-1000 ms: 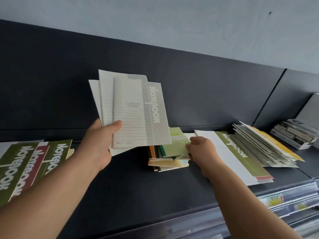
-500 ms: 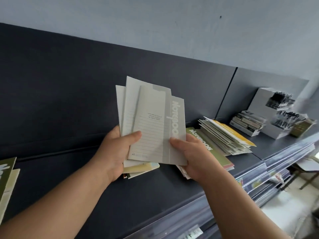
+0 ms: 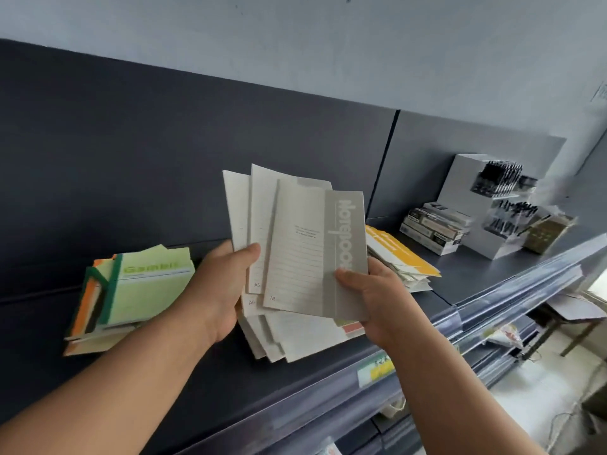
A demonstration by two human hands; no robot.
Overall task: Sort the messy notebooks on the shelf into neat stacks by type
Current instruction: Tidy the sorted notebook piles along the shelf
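A dark shelf [image 3: 197, 372] runs along a grey wall. The grey notebooks [image 3: 295, 251] stand fanned above it, long side up. The left hand [image 3: 223, 290] grips their near left edge and the right hand [image 3: 371, 300] pinches the near right corner. Right under them lies a messy pale pile [image 3: 295, 336], likely where they go, with a green pile [image 3: 141, 290] off to the left.

You've got a dark grey shelf [image 3: 184, 382]. Left on it: skewed stack of green and orange notebooks [image 3: 131, 290]. Centre: fanned pile of pale notebooks [image 3: 295, 346]. Just right of that: messy yellow-topped stack [image 3: 400, 257]. Far right: stacked boxes [image 3: 433, 228], white pen display [image 3: 476, 198], small olive box [image 3: 547, 233].
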